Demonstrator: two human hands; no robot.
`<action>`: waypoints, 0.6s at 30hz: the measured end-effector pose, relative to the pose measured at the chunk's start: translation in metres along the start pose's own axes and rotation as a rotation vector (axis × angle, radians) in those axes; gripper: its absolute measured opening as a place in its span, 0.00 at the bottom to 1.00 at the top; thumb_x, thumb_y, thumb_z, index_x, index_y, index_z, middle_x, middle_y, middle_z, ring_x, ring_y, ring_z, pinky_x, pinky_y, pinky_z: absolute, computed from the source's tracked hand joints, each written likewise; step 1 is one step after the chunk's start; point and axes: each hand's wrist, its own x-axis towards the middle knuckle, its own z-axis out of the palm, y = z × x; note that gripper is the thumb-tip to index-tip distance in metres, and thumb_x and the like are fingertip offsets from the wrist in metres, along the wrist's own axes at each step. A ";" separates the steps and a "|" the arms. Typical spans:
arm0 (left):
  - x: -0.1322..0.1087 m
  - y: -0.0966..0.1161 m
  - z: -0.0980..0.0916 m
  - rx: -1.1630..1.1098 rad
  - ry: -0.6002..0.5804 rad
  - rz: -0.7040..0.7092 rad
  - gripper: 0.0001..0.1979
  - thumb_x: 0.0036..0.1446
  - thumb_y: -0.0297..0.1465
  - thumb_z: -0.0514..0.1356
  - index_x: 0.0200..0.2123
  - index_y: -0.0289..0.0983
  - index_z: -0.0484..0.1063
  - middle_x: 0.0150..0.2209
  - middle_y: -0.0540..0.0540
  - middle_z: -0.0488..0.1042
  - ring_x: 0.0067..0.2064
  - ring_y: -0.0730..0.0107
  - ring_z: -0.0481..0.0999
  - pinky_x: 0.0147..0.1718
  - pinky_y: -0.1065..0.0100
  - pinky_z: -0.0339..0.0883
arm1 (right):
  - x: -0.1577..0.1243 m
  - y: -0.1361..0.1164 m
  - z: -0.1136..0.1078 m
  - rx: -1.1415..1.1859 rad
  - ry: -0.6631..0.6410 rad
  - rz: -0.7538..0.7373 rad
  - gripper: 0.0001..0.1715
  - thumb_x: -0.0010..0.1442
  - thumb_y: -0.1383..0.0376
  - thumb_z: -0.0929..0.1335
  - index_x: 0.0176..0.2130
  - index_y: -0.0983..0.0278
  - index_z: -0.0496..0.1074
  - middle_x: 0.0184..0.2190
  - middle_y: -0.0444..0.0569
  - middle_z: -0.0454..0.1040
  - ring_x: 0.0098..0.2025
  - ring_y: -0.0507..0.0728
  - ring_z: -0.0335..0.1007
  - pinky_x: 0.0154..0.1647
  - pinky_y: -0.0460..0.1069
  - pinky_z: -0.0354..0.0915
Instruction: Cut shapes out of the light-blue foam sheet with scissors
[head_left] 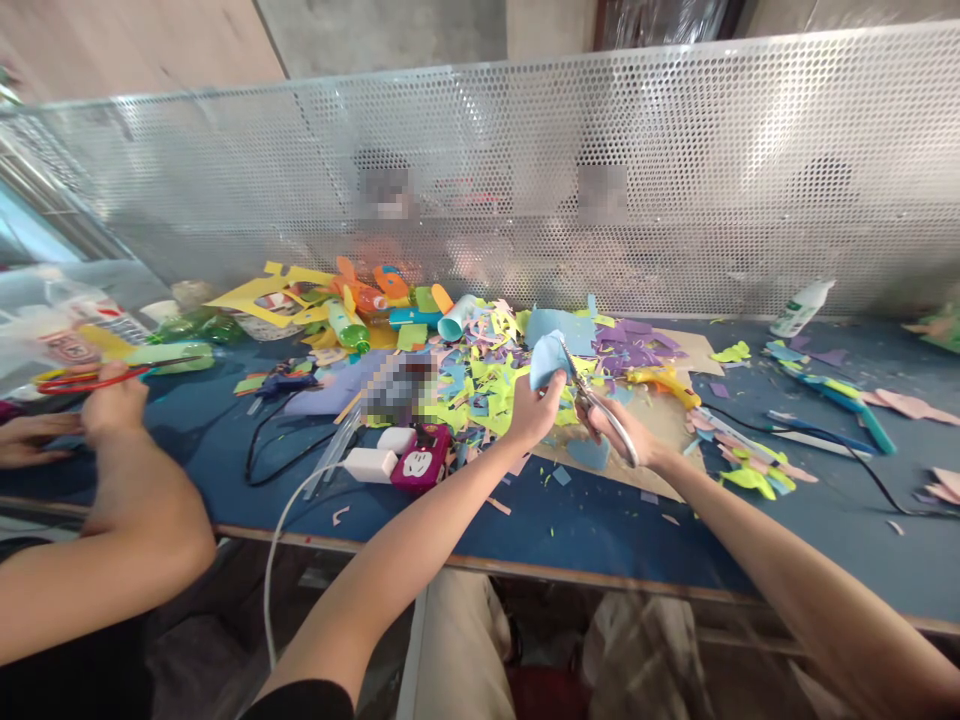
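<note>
My left hand [537, 408] is closed on a piece of light blue paper [547, 360], held up above the scrap pile. In my right hand [611, 425] is a pair of scissors [618, 432], fingers wrapped round its pale handles. The blades point up and left and meet the right edge of the blue paper. Under both hands spreads a heap of cut paper scraps [480, 385] in lime green, blue, pink and purple. A brown cardboard sheet [660, 455] lies partly beneath the scraps.
A magenta power socket block [422, 458] with white chargers [370, 464] sits left of my hands. To the right lie a yellow glue gun [667, 385] and a white bottle [801, 308]. A co-worker's hand [116, 402] holds red-handled scissors [90, 380]. Behind stands a perforated metal panel [300, 180].
</note>
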 end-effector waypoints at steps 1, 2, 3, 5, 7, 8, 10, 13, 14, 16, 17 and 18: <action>0.000 0.000 0.000 0.000 0.001 0.002 0.23 0.58 0.46 0.58 0.20 0.37 0.56 0.18 0.53 0.54 0.21 0.77 0.54 0.22 0.69 0.48 | 0.000 0.000 0.000 -0.006 0.001 0.006 0.28 0.65 0.40 0.56 0.32 0.60 0.62 0.24 0.45 0.66 0.25 0.55 0.62 0.28 0.52 0.63; 0.000 -0.001 0.000 -0.002 0.001 0.002 0.23 0.58 0.46 0.58 0.20 0.37 0.57 0.18 0.53 0.54 0.22 0.77 0.54 0.22 0.69 0.48 | 0.000 0.000 0.000 -0.013 0.004 0.015 0.29 0.65 0.40 0.55 0.31 0.60 0.61 0.23 0.44 0.66 0.24 0.55 0.62 0.28 0.51 0.63; 0.001 -0.001 0.000 -0.004 -0.001 -0.001 0.23 0.58 0.46 0.58 0.20 0.37 0.57 0.18 0.53 0.54 0.22 0.77 0.54 0.22 0.69 0.48 | -0.001 -0.001 0.000 -0.018 0.008 0.028 0.30 0.65 0.39 0.55 0.30 0.60 0.61 0.21 0.44 0.66 0.23 0.54 0.62 0.27 0.51 0.62; 0.001 0.000 0.000 -0.009 -0.002 -0.008 0.23 0.58 0.46 0.57 0.20 0.37 0.56 0.18 0.53 0.54 0.22 0.77 0.54 0.22 0.69 0.48 | 0.000 -0.006 0.000 -0.024 0.024 0.061 0.31 0.64 0.38 0.55 0.28 0.60 0.60 0.17 0.43 0.65 0.20 0.53 0.61 0.25 0.50 0.61; 0.001 0.000 0.000 -0.016 0.005 -0.008 0.23 0.58 0.46 0.57 0.21 0.37 0.57 0.18 0.53 0.54 0.22 0.77 0.55 0.22 0.69 0.49 | 0.001 -0.012 -0.001 -0.035 0.039 0.091 0.32 0.62 0.37 0.57 0.26 0.60 0.59 0.14 0.43 0.64 0.18 0.53 0.60 0.22 0.49 0.59; 0.001 0.001 0.000 -0.021 0.010 -0.009 0.23 0.58 0.46 0.57 0.21 0.37 0.57 0.19 0.53 0.54 0.22 0.77 0.55 0.22 0.69 0.49 | 0.002 -0.014 -0.001 -0.046 0.047 0.099 0.33 0.61 0.36 0.58 0.25 0.60 0.59 0.14 0.43 0.63 0.17 0.52 0.59 0.21 0.49 0.57; 0.000 0.002 0.000 -0.024 0.016 -0.025 0.23 0.58 0.47 0.57 0.21 0.38 0.56 0.18 0.54 0.52 0.21 0.77 0.53 0.21 0.69 0.48 | 0.003 -0.018 -0.001 -0.074 0.069 0.115 0.34 0.59 0.35 0.59 0.23 0.60 0.58 0.14 0.43 0.63 0.18 0.52 0.58 0.20 0.48 0.55; 0.001 0.003 0.000 -0.002 0.028 -0.053 0.25 0.60 0.48 0.56 0.20 0.38 0.53 0.17 0.54 0.49 0.19 0.78 0.50 0.20 0.68 0.44 | 0.005 -0.016 0.000 -0.121 0.109 0.136 0.34 0.59 0.35 0.59 0.23 0.60 0.58 0.15 0.43 0.61 0.19 0.52 0.55 0.20 0.48 0.53; 0.001 0.004 0.000 0.015 0.037 -0.050 0.26 0.60 0.48 0.55 0.19 0.38 0.53 0.17 0.54 0.48 0.19 0.78 0.50 0.20 0.68 0.44 | 0.005 -0.015 0.001 -0.134 0.114 0.136 0.34 0.59 0.36 0.59 0.23 0.61 0.58 0.15 0.43 0.61 0.19 0.52 0.55 0.20 0.48 0.52; 0.002 0.006 -0.001 0.043 0.057 -0.034 0.26 0.61 0.48 0.53 0.19 0.38 0.52 0.16 0.54 0.48 0.19 0.78 0.49 0.20 0.68 0.43 | 0.005 -0.011 0.002 -0.151 0.111 0.128 0.33 0.59 0.37 0.59 0.23 0.61 0.58 0.16 0.43 0.60 0.20 0.52 0.54 0.21 0.48 0.51; 0.003 0.006 -0.001 0.050 0.064 -0.025 0.25 0.61 0.47 0.53 0.19 0.38 0.52 0.17 0.54 0.48 0.19 0.78 0.49 0.20 0.68 0.43 | 0.004 -0.009 0.002 -0.153 0.106 0.121 0.32 0.60 0.38 0.60 0.23 0.61 0.59 0.17 0.42 0.60 0.20 0.51 0.54 0.21 0.48 0.51; 0.004 0.007 -0.002 0.055 0.067 -0.017 0.25 0.61 0.47 0.54 0.20 0.38 0.51 0.16 0.54 0.48 0.19 0.78 0.49 0.20 0.68 0.42 | 0.004 -0.008 0.002 -0.151 0.096 0.111 0.31 0.61 0.39 0.60 0.25 0.61 0.60 0.17 0.42 0.61 0.21 0.51 0.54 0.22 0.48 0.51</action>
